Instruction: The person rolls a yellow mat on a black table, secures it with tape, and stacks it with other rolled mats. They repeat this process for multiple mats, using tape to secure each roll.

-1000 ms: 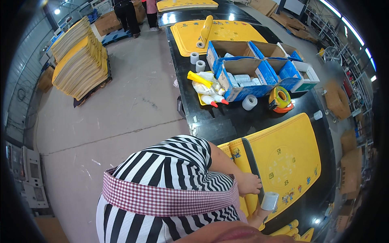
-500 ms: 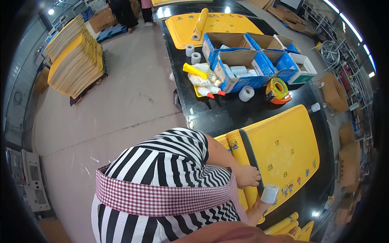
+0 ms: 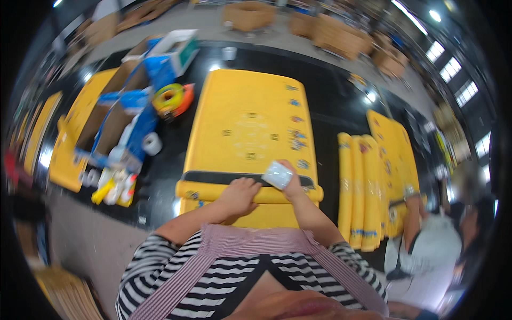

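Observation:
A large yellow mat with small printed figures lies on the black table in front of me. Across its near part runs a dark strip, and just below that a rolled-up yellow edge spans the width. My left hand rests over the roll and strip, fingers forward and nothing visible in them. To its right, my right hand grips a roll of clear tape, tilted just above the strip. Its fingers are partly hidden behind the tape.
Left of the mat stand blue cardboard boxes, a yellow-and-orange tape ring, a loose roll and red-tipped bottles. Several rolled yellow mats lie to the right. Beyond them, a co-worker's arm reaches toward another mat.
The view has swung to the right, so the mat now lies straight ahead and a co-worker shows at the right. The tape roll stays in my right hand; my left hand stays by the strip.

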`<state>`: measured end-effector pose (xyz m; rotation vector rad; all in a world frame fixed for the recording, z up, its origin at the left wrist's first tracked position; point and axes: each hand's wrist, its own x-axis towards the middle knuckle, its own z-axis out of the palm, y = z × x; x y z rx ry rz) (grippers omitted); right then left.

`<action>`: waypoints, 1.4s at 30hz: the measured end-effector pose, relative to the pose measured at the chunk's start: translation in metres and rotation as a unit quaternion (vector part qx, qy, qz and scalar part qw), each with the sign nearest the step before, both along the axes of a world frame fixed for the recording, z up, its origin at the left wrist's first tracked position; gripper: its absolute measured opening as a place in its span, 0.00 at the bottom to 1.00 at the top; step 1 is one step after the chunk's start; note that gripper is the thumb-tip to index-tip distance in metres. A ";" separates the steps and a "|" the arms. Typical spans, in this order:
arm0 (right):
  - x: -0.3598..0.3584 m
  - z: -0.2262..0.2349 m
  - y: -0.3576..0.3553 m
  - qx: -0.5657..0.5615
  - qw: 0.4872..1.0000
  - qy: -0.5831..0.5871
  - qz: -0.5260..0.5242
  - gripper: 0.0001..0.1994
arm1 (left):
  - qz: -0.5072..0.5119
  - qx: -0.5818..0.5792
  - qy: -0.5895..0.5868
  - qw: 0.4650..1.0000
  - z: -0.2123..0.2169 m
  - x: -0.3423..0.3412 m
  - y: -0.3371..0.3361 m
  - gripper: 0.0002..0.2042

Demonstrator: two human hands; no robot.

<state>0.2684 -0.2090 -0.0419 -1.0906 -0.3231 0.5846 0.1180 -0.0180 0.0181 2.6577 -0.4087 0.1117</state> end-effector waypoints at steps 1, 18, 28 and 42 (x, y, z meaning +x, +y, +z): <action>-0.002 0.004 0.003 0.047 0.996 0.079 0.010 0.08 | 0.004 0.018 0.006 1.000 0.003 -0.001 -0.002 0.32; -0.001 -0.006 0.018 -0.073 0.994 -0.077 -0.021 0.11 | -0.009 0.062 -0.015 0.998 0.001 0.002 -0.012 0.34; 0.023 -0.038 0.015 0.121 0.989 0.067 0.046 0.13 | -0.014 0.044 -0.009 0.999 0.006 0.005 -0.012 0.34; -0.002 0.035 0.009 -0.112 0.989 0.092 -0.006 0.10 | 0.002 0.044 0.021 0.999 -0.002 0.007 -0.004 0.34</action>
